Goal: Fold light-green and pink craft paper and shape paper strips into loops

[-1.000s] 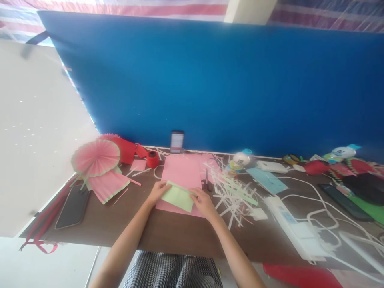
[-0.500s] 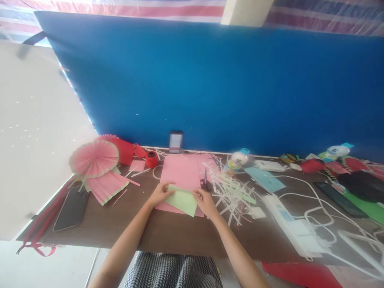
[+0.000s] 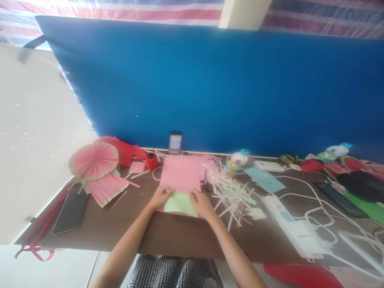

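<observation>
A piece of light green paper [image 3: 180,203] lies over the near end of a pink paper sheet [image 3: 180,172] on the dark table. My left hand [image 3: 161,197] pinches its upper left corner between thumb and fingers. At the upper right corner my right hand [image 3: 201,202] grips it the same way. The top edge between the hands looks straight. Just right of the pink sheet lie scissors [image 3: 206,182], partly among paper strips.
A heap of cut paper strips [image 3: 235,196] lies to the right, before a bottle [image 3: 237,162]. Farther right are a power strip [image 3: 292,226] and white cables. On the left are a pink paper fan [image 3: 94,160], a phone [image 3: 70,210] and red tape [image 3: 151,161].
The green paper has turned from slanted to nearly level and its top edge has come slightly nearer me. Both hands moved with it, still gripping its corners.
</observation>
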